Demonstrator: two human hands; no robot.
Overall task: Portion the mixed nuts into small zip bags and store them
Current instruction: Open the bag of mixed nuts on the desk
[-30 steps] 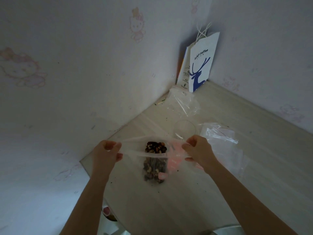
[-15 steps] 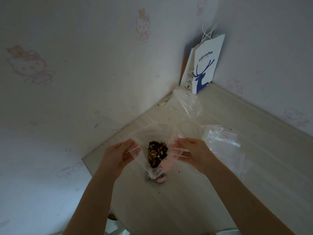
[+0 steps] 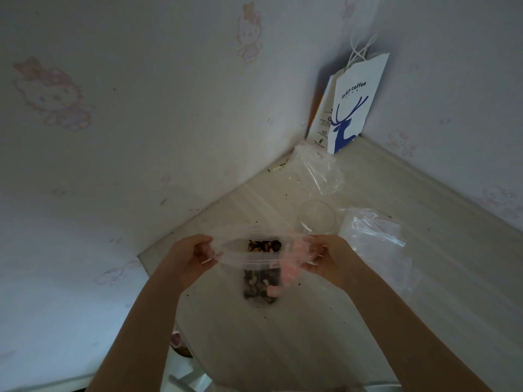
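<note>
Between your two hands at frame centre hangs the zip bag (image 3: 261, 267) of nuts (image 3: 260, 284); your left hand (image 3: 195, 254) and right hand (image 3: 325, 256) each pinch one end of its mouth.

Film of the zip bag (image 3: 249, 258) veils the fingertips (image 3: 309, 248) of the right hand (image 3: 328, 257). Near edge crops both forearms (image 3: 410, 329); small print on the paper bag (image 3: 356, 103) is illegible.

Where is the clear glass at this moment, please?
In the head view, the glass stands on the table just beyond the right hand gripping the zip bag, with a crumpled plastic bag to its right.
</note>
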